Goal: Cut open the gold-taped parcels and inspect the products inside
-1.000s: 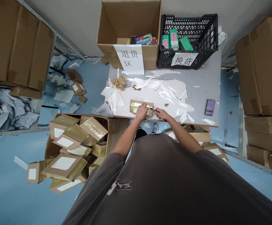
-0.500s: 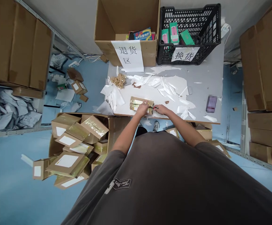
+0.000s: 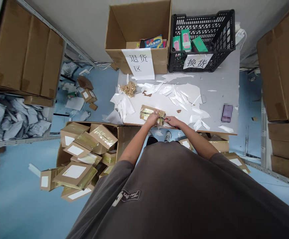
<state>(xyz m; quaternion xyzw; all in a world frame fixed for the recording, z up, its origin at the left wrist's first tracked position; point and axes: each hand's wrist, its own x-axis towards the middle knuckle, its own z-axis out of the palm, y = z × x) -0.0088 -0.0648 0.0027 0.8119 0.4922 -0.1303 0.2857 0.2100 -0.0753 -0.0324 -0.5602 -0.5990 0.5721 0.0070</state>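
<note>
My right hand [image 3: 173, 122] grasps a slim red-and-black tool [image 3: 167, 119], fingers closed round its handle; I take it for a cutter. Its thin end points left, at the right part of a small cardboard box [image 3: 142, 115]. My left hand [image 3: 152, 119] lies over the middle of that box, fingers bent on its top; whether they pinch it or only press, I cannot tell. The box lies flat near the front edge of the table [image 3: 216, 81], shiny yellowish tape [image 3: 148, 111] across it.

I judge this to be the slitting of the tape, though my hands hide where the tip meets it. The next move calls for firm pressure from my left hand, fingers out of the tool's line, and a shallow, even stroke that spares the contents.

Beyond the box lie white paper scraps [image 3: 175, 93] and a crumpled brown wad [image 3: 128, 89]. Behind them, at the back, a large open carton [image 3: 160, 61] stands beside a black crate [image 3: 230, 44]. Off to my right lies a purplish, pixelated item [image 3: 227, 113]; to my left, below table level, taped parcels [image 3: 74, 171] are heaped.
</note>
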